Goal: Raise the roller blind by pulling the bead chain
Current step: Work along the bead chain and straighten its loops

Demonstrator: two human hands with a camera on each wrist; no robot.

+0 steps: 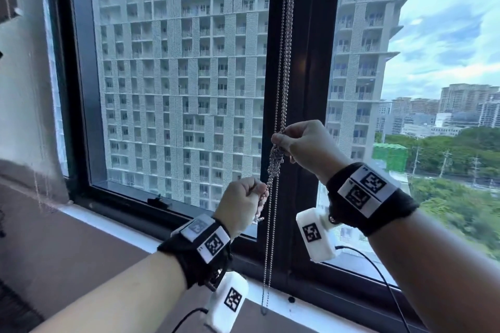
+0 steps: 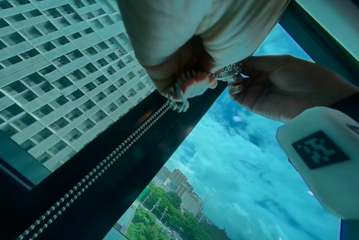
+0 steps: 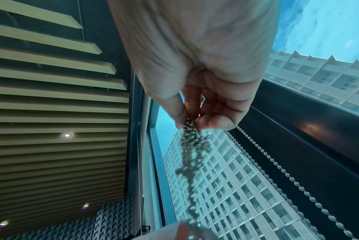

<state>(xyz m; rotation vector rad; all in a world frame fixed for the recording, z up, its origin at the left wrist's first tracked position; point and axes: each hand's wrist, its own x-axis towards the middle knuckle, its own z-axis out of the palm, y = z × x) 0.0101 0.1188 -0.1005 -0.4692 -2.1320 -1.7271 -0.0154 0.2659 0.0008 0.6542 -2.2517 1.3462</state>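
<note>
A metal bead chain (image 1: pixel 284 62) hangs in several strands in front of the black window mullion (image 1: pixel 308 76). My right hand (image 1: pixel 281 139) pinches a strand between thumb and fingers at the top of a knotted bunch of beads (image 1: pixel 274 162). Below it, my left hand (image 1: pixel 261 194) grips the chain in a fist, and loose strands drop to the sill. The right wrist view shows the right hand (image 3: pixel 190 120) pinching the tangled bunch (image 3: pixel 193 154). In the left wrist view the left hand (image 2: pixel 184 81) holds beads beside the right hand (image 2: pixel 277 87). The roller blind itself is out of view above.
A pale window sill (image 1: pixel 311 313) runs below the glass, with a small black stud (image 1: pixel 291 299) near the chain's lower loop. Sheer grey fabric (image 1: pixel 35 170) hangs at the far left. A black cable (image 1: pixel 378 273) trails from my right wrist camera.
</note>
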